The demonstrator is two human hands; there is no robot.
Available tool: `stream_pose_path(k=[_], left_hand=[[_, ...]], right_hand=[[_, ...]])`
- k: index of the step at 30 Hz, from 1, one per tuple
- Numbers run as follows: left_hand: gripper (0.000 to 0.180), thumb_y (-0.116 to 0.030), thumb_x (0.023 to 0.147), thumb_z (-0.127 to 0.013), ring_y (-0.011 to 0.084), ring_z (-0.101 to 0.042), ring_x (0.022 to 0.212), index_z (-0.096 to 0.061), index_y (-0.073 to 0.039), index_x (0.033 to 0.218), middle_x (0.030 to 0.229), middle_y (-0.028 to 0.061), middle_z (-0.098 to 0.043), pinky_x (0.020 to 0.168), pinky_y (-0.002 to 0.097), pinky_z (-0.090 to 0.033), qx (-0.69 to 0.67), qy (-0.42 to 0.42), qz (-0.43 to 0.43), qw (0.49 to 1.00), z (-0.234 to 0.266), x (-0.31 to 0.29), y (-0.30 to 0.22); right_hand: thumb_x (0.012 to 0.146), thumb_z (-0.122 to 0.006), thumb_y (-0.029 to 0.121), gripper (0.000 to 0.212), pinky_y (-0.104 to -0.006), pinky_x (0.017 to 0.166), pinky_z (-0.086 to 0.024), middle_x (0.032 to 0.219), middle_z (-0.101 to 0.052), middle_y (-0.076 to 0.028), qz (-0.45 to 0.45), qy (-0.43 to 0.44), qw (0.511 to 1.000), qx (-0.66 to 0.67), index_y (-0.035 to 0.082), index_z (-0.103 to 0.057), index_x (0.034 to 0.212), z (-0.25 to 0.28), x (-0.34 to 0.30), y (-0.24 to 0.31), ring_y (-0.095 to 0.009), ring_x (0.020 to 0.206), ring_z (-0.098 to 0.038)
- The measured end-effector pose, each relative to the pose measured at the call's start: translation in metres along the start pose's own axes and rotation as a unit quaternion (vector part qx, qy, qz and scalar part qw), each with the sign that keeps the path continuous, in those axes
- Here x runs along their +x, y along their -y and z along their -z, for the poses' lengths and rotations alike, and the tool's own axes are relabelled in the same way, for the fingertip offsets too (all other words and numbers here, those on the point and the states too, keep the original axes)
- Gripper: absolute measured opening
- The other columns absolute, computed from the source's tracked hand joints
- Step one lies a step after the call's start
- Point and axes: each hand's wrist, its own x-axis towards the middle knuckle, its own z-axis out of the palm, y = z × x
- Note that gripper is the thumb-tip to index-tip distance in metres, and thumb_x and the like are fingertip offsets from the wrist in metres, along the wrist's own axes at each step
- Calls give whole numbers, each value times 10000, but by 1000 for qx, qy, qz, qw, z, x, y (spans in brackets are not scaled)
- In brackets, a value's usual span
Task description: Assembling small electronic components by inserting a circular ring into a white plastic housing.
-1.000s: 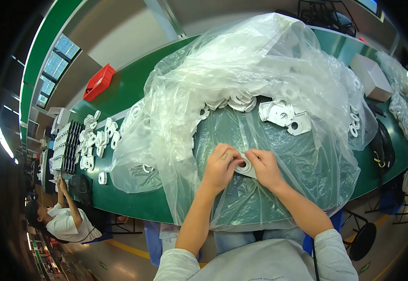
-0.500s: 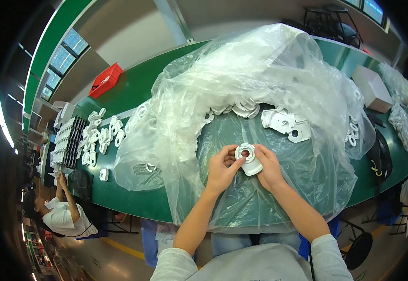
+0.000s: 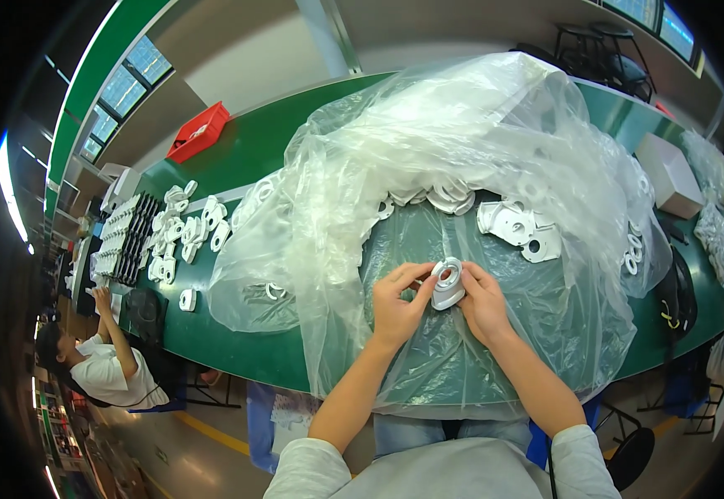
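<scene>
A white plastic part with a round ring opening [image 3: 447,293] is held up between my two hands, tilted to one side. My left hand [image 3: 398,306] pinches its left edge with thumb and fingers. On the other side, the fingers of my right hand [image 3: 483,304] are closed against its right edge. Beneath them a large clear plastic bag [image 3: 428,358] is spread over the green table. More white parts [image 3: 516,226] of similar shape lie inside the bag's mouth, beyond my hands.
To the left, loose white parts [image 3: 166,241] lie beside stacked black trays [image 3: 125,237]. A red bin [image 3: 199,133] stands at the far left edge. At the right are a white box [image 3: 668,176] and a black bag [image 3: 676,287]. A co-worker [image 3: 100,370] sits at the left.
The white part has been turned, so its ring now faces more sideways. My fingers have shifted a little around it. The whole view has moved slightly.
</scene>
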Motion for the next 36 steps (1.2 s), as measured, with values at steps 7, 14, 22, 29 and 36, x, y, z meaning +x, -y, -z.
stream_pose_path(k=[7, 14, 22, 29, 36], left_hand=[[149, 25, 826, -622, 130, -644, 685, -640, 67, 968, 876, 112, -641, 583, 227, -539, -77, -49, 32, 995, -6, -2, 9], [222, 44, 778, -654, 176, -643, 749, -638, 47, 999, 901, 109, -626, 650, 239, -543, 73, -70, -34, 994, -8, 1, 2], [441, 82, 747, -663, 209, -597, 992, -567, 12, 1172, 1154, 136, -534, 813, 310, -560, 58, -31, -77, 995, -16, 0, 3], [440, 120, 759, -634, 209, -599, 1005, -575, 13, 1182, 1164, 136, -531, 833, 304, -555, -30, 37, -25, 999, -7, 1, 9], [424, 110, 765, -634, 200, -623, 961, -593, -5, 1171, 1128, 121, -558, 806, 290, -570, -67, 82, -4, 994, 4, 7, 13]], right_hand=[[980, -422, 129, 231, -259, 806, -471, 1020, -611, -58, 38, 8, 999, -16, -6, -539, 1127, -2, 0, -1, -110, 922, -584], [940, -506, 88, 209, -249, 836, -448, 1012, -630, -48, 131, -23, 977, -164, -35, -596, 1083, -9, -7, 8, -89, 909, -571], [903, -545, 36, 194, -249, 858, -445, 1150, -574, -95, 154, -11, 979, -131, -50, -613, 1062, -16, -8, 0, -130, 991, -565], [901, -547, 67, 178, -246, 821, -462, 1142, -564, -85, 162, -2, 963, -215, -42, -634, 1011, -5, -2, 0, -134, 989, -566], [869, -590, 49, 163, -243, 770, -482, 1159, -539, -75, 158, 21, 963, -218, -48, -630, 994, -11, -5, 7, -121, 943, -572]])
